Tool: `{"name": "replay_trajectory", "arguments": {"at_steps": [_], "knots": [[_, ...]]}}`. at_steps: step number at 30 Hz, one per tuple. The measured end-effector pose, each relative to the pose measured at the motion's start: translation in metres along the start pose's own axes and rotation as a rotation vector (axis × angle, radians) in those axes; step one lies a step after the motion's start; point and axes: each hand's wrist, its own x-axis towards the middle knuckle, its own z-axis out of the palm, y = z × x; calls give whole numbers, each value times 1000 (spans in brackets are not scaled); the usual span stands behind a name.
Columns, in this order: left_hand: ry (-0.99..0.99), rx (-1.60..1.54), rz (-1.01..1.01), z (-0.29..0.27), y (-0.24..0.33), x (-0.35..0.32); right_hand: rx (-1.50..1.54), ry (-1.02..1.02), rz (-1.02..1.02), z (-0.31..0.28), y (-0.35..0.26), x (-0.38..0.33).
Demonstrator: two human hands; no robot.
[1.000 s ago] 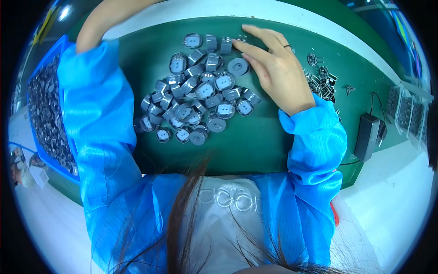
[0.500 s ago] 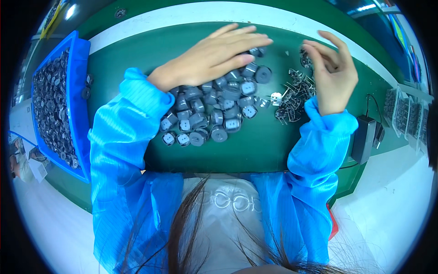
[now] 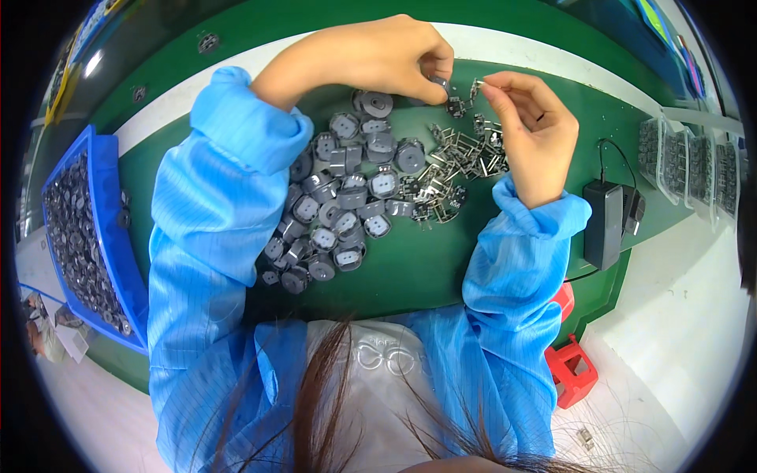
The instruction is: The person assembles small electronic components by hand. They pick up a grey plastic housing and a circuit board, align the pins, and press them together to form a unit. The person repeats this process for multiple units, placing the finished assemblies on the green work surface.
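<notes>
My left hand (image 3: 386, 59) pinches a small round grey part (image 3: 438, 82) between thumb and fingers above the far side of the green mat (image 3: 410, 268). My right hand (image 3: 532, 134) pinches a tiny metal pin piece (image 3: 476, 83) right beside it, almost touching the grey part. Under the hands lies a heap of several round grey parts (image 3: 347, 205). To its right is a smaller pile of dark metal pin pieces (image 3: 457, 169). Both arms wear blue sleeves.
A blue bin (image 3: 87, 236) full of grey parts stands at the left. A black power adapter (image 3: 603, 225) with its cable lies at the right mat edge. Clear trays (image 3: 686, 169) sit far right. A red stool (image 3: 572, 363) is below the table.
My left hand lifted off the heap of grey parts and now pinches one. My right hand came left with a pin piece. The view shifted right.
</notes>
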Motion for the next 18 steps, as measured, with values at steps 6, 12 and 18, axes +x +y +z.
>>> {"name": "replay_trajectory", "arguments": {"at_steps": [6,12,18], "knots": [[-75,-308,21,0,-7,-9,238,-110,88,2,-4,-3],[25,-60,-14,8,-6,-4,224,-130,122,-1,3,-3],[379,63,332,17,-6,-13,197,-55,34,5,-9,-6]]}}
